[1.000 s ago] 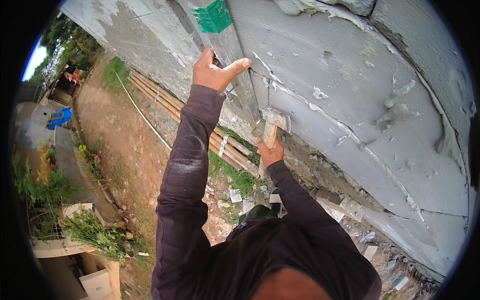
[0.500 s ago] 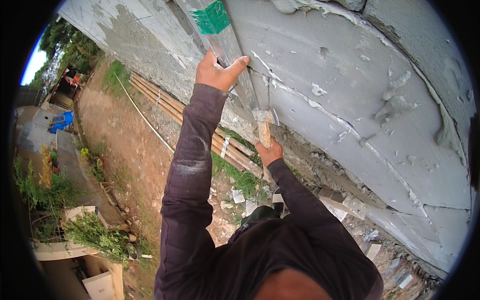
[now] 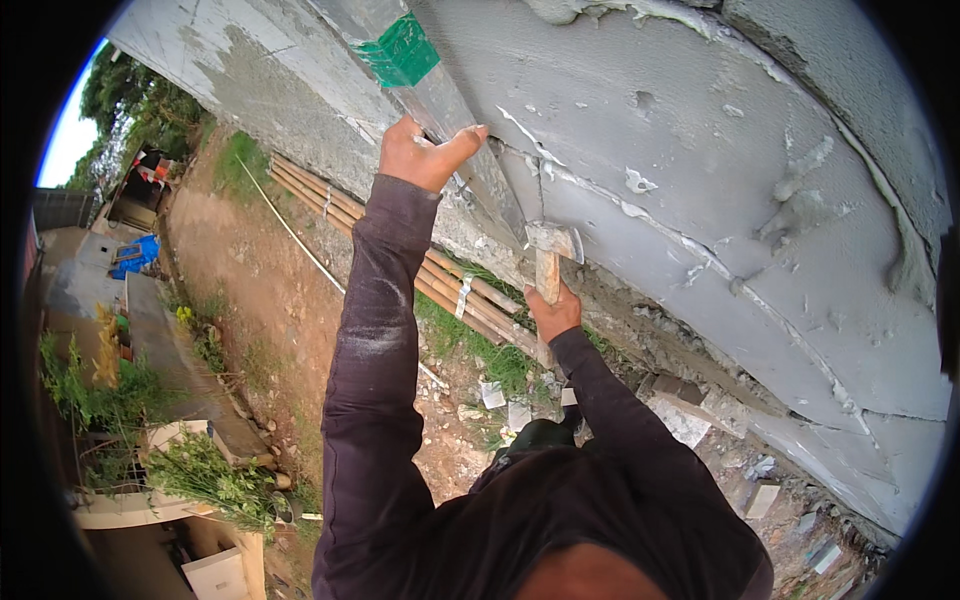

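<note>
A long grey metal straightedge bar (image 3: 447,108) with a green band (image 3: 398,50) leans slantwise against the grey block wall (image 3: 680,120). My left hand (image 3: 428,155) is closed round its left edge, thumb lying across its face and the other fingers mostly hidden. Lower and to the right, my right hand (image 3: 556,312) wraps round the wooden handle of a hammer (image 3: 547,272). The hammer's pale, mortar-smeared metal head is at the bar's lower end; I cannot tell whether they touch.
Bundled bamboo poles (image 3: 440,285) lie along the wall's foot on the left. A thin pale pole (image 3: 290,225) rests on the dirt beyond. Rubble and block scraps (image 3: 762,500) lie at lower right. Plants (image 3: 205,470) and low buildings stand far left.
The hammer has shifted right and slightly down. The bar's green-banded part and my left hand have moved a little left and down, with my left hand still gripping.
</note>
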{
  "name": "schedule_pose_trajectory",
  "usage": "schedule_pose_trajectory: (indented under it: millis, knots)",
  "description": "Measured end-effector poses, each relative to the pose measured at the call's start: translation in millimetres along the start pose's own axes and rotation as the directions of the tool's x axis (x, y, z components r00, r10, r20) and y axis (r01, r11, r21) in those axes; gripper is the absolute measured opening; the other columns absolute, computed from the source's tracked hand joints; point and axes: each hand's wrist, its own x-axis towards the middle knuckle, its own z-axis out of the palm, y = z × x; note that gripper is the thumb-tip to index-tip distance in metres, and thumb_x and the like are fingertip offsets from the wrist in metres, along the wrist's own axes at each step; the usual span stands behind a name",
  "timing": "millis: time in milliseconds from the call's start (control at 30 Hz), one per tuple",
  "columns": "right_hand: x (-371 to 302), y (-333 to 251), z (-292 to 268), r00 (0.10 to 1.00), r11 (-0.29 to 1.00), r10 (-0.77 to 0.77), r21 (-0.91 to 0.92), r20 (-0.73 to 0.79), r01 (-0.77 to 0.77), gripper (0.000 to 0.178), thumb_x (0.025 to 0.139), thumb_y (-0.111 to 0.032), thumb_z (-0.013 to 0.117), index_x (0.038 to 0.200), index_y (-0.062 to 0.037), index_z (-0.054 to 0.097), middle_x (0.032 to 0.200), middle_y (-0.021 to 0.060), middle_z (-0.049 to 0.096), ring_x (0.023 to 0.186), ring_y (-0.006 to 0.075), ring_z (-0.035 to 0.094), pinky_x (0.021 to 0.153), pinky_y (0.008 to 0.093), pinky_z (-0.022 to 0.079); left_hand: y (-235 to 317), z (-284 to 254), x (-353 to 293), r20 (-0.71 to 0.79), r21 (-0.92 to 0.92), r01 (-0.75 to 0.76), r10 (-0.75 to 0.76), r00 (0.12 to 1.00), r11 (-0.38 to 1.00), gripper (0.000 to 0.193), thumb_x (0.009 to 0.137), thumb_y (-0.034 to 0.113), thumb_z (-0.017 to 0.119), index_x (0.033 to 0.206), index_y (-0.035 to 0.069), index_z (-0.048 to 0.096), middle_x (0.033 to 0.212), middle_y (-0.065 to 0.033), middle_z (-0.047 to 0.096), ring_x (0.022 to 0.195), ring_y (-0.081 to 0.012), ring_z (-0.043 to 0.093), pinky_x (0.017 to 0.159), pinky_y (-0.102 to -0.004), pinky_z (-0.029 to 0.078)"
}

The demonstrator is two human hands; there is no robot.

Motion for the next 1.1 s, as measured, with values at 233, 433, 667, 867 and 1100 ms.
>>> schedule_pose_trajectory:
  millis: [233,433,667,867,1100]
  knots:
    - [9.6,-13.7,5.4,0.992,0.991,0.105,-0.089,0.068,-0.098,0.034,0.075,-0.021,0.062,0.102,0.0,0.058,0.086,0.0139,0.064,0.08,0.0201,0.061,0.073,0.0306,0.046,-5.0,-2.1,0.1,0.067,-0.002,-0.01,0.01,0.998,1.0,0.033,0.064,0.024,0.074,0.082,-0.002,0.063,0.078,-0.0102,0.065,0.07,-0.0165,0.06,0.065,-0.03,0.047]
    - [17.6,-13.9,13.3,0.996,0.998,0.063,-0.024,0.062,-0.061,0.036,0.073,-0.026,0.063,0.097,0.0009,0.058,0.085,0.017,0.063,0.081,0.0235,0.062,0.073,0.0321,0.047,4.4,-3.4,5.9,0.125,-0.051,0.077,-0.07,0.99,0.996,0.036,0.062,0.023,0.074,0.082,-0.005,0.062,0.082,-0.0104,0.064,0.073,-0.0167,0.059,0.067,-0.0298,0.046]
    - [7.5,2.1,10.2,0.994,0.984,-0.042,0.168,-0.099,0.058,0.038,0.072,-0.025,0.063,0.098,0.0025,0.057,0.082,0.0182,0.063,0.078,0.0266,0.063,0.072,0.0337,0.047,2.4,-2.2,6.6,0.049,-0.036,0.059,-0.057,0.997,0.998,0.04,0.061,0.025,0.076,0.081,-0.006,0.06,0.08,-0.01,0.062,0.071,-0.0173,0.057,0.069,-0.0299,0.045]
    - [10.1,-13.3,-21.6,0.986,0.936,0.07,-0.353,0.154,-0.011,0.045,0.075,-0.036,0.057,0.1,0.002,0.055,0.078,0.0229,0.061,0.076,0.0365,0.06,0.069,0.0393,0.048,-8.7,-4.4,7.3,0.01,-0.062,0.033,-0.033,0.999,0.998,0.038,0.062,0.024,0.076,0.08,-0.005,0.061,0.083,-0.0087,0.062,0.075,-0.0166,0.057,0.07,-0.0295,0.045]
    - [-22.8,-27.1,-51.9,0.953,0.925,-0.293,-0.277,-0.08,0.261,0.047,0.078,-0.034,0.06,0.108,0.0,0.048,0.092,0.0203,0.059,0.078,0.0352,0.059,0.068,0.0394,0.046,8.8,18.8,-3.7,-0.109,-0.224,0.033,-0.059,0.992,0.974,0.031,0.067,0.023,0.073,0.082,-0.002,0.063,0.082,-0.0067,0.062,0.073,-0.0138,0.056,0.067,-0.0268,0.044]
